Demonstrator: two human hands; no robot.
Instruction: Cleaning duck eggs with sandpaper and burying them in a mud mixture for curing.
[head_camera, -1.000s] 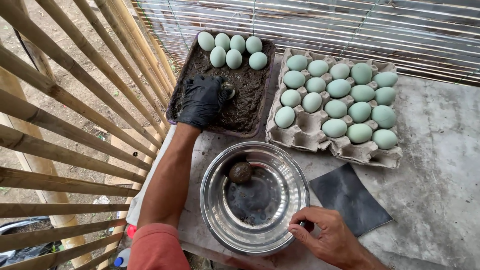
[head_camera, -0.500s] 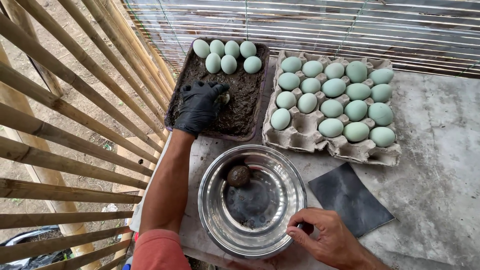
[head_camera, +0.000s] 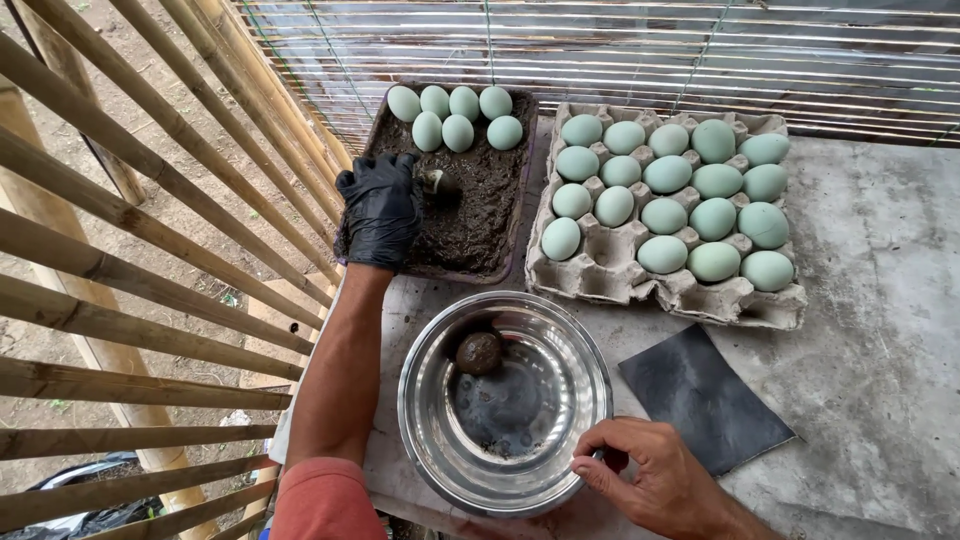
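While our left hand (head_camera: 380, 210), in a black glove, rests on the dark mud near the left edge of the shallow brown tray (head_camera: 520, 215), its grip is loosely curled, and we cannot tell whether it holds anything. Just beside its fingertips lies a mud-smeared egg (head_camera: 438, 183), partly sunk in the mud. Seven clean pale blue-green eggs (head_camera: 457, 130) sit in two rows at the far end of the same tray, near the back left corner of the counter (head_camera: 880, 330).

Our bare right hand (head_camera: 650, 475) is at the near edge of the counter, its grip pinched on the rim of the round shiny steel bowl (head_camera: 505, 400). Inside the bowl, toward its far left side, lies one dark mud-coated ball (head_camera: 479, 352) over a thin dark smear on the bottom.

Right of the bowl, touching its rim, a flat dark grey sheet (head_camera: 705, 395) lies on the grey concrete. Beyond it, beside the mud tray, stands a grey cardboard egg carton (head_camera: 600, 275) filled mostly with pale blue-green eggs (head_camera: 665, 215); its near-left cups are bare. Bamboo slats (head_camera: 150, 200) run along the left side.
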